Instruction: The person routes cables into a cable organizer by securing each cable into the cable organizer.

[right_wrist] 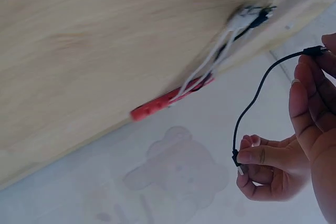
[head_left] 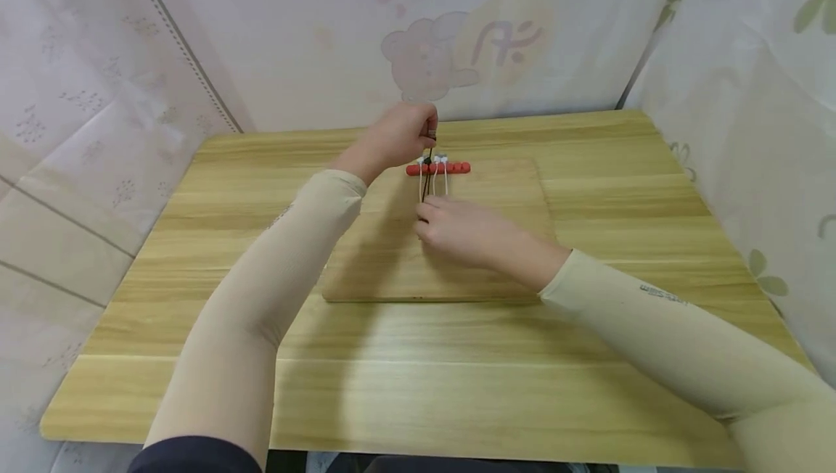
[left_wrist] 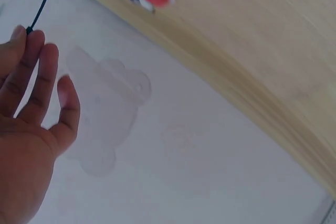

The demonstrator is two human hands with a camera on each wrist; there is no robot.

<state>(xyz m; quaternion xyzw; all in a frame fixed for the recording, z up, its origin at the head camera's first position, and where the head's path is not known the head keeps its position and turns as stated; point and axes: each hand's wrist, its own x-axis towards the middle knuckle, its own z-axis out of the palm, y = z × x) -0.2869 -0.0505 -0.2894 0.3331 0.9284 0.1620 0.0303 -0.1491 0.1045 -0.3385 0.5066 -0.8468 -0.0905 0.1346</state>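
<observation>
In the head view my left hand is raised just beyond a red cable organizer. It pinches one end of a short black cable between thumb and index finger, a metal plug showing below the thumb in the right wrist view. My right hand, nearer to me, pinches the cable's other end by its black connector. The cable curves loosely between both hands. White cables and another black one sit in the organizer's slots, their connectors bunched on the near side.
The organizer lies near the far edge of a thin wooden board. A larger wood-grain table is beneath it. Pale patterned curtains hang behind and at both sides.
</observation>
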